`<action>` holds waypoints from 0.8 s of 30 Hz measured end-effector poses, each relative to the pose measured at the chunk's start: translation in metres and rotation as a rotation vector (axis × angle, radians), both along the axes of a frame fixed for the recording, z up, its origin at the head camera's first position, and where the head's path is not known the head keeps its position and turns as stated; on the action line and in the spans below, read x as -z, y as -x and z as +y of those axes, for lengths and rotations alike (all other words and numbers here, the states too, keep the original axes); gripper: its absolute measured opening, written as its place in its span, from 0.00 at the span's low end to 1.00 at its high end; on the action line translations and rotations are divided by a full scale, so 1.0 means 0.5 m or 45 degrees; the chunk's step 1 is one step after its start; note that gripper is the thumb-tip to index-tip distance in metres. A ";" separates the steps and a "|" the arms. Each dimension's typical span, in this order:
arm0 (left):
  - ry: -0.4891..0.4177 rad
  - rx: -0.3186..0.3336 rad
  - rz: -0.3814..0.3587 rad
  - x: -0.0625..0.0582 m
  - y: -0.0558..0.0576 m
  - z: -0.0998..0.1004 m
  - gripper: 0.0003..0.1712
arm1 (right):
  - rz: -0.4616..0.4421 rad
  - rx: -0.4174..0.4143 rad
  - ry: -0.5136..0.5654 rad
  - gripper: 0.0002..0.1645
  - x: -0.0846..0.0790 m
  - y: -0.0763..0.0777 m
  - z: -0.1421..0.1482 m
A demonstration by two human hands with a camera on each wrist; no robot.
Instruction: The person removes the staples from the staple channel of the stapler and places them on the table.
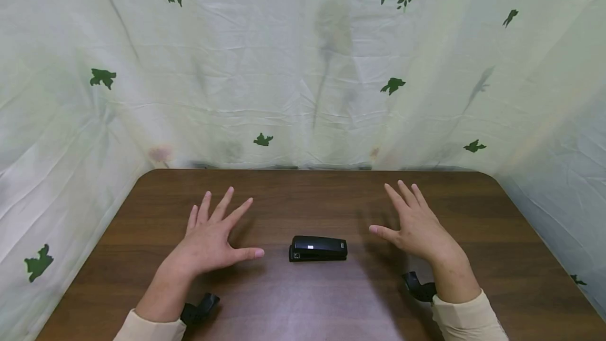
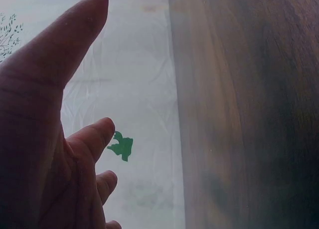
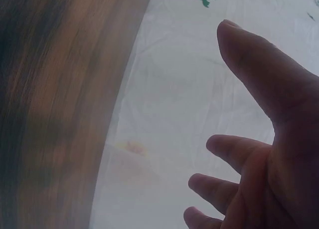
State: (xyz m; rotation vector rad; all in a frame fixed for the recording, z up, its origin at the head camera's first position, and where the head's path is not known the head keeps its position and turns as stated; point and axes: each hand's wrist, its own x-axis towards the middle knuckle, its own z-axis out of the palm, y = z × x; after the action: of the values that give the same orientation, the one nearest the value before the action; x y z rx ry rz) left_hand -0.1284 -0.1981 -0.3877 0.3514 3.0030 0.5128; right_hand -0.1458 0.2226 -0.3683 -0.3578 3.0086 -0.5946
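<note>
A black stapler [image 1: 319, 249] lies lengthwise from left to right near the middle of the wooden table, with a small white mark on its side. To its left my left hand [image 1: 207, 244] hovers with fingers spread and thumb pointing toward the stapler. On the other side my right hand [image 1: 420, 231] is likewise spread, its thumb reaching inward. Neither hand touches the stapler. In the wrist views, the left hand [image 2: 50, 134] and the right hand [image 3: 271, 154] show straight fingers holding nothing.
The brown wooden table [image 1: 293, 193] has rounded far corners. A pale cloth [image 1: 284, 67] printed with green leaves and birds hangs behind it and along both sides. Black wrist mounts sit at the left wrist [image 1: 200, 309] and right wrist [image 1: 418, 287].
</note>
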 end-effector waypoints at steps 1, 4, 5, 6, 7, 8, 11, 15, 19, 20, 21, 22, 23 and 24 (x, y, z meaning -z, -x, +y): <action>0.000 0.001 -0.002 0.000 0.000 0.000 0.65 | -0.003 0.000 0.002 0.61 0.000 0.000 0.000; 0.000 0.002 -0.005 0.002 0.001 -0.001 0.65 | -0.008 0.002 0.008 0.61 -0.001 0.001 0.001; -0.002 0.004 -0.005 0.002 0.001 -0.001 0.65 | -0.013 0.002 0.009 0.61 -0.001 0.001 0.002; -0.004 0.006 -0.007 0.002 0.001 -0.001 0.65 | -0.015 0.001 0.011 0.61 -0.001 0.001 0.002; -0.005 0.007 -0.009 0.003 0.001 -0.001 0.65 | -0.018 0.000 0.015 0.61 0.000 0.001 0.002; -0.007 0.008 -0.010 0.003 0.001 -0.001 0.65 | -0.021 -0.001 0.017 0.61 0.000 0.001 0.002; -0.011 0.011 -0.011 0.004 0.000 -0.001 0.65 | -0.023 -0.008 0.026 0.61 0.000 0.001 0.002; -0.011 0.022 -0.002 0.004 0.000 0.000 0.65 | 0.015 -0.023 0.050 0.59 0.000 0.003 0.000; -0.010 0.036 0.003 0.005 0.001 0.004 0.65 | 0.060 -0.040 0.081 0.57 -0.001 0.007 -0.005; -0.009 0.039 0.003 0.006 0.001 0.005 0.65 | 0.067 -0.043 0.088 0.56 -0.001 0.007 -0.007; -0.009 0.041 0.003 0.006 0.001 0.005 0.65 | 0.077 -0.047 0.095 0.56 0.000 0.008 -0.009; -0.007 0.043 0.004 0.007 0.000 0.006 0.65 | 0.087 -0.049 0.102 0.55 0.000 0.008 -0.011; -0.011 0.044 0.001 0.007 0.000 0.006 0.65 | 0.098 -0.055 0.108 0.54 0.001 0.009 -0.014; -0.014 0.044 -0.001 0.007 0.000 0.007 0.65 | 0.110 -0.060 0.113 0.54 0.002 0.010 -0.017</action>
State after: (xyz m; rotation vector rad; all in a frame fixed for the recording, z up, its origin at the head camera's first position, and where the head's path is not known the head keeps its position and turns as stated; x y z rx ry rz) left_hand -0.1283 -0.1946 -0.3914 0.4033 2.9887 0.5267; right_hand -0.1506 0.2143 -0.3693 -0.4694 3.0523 -0.7284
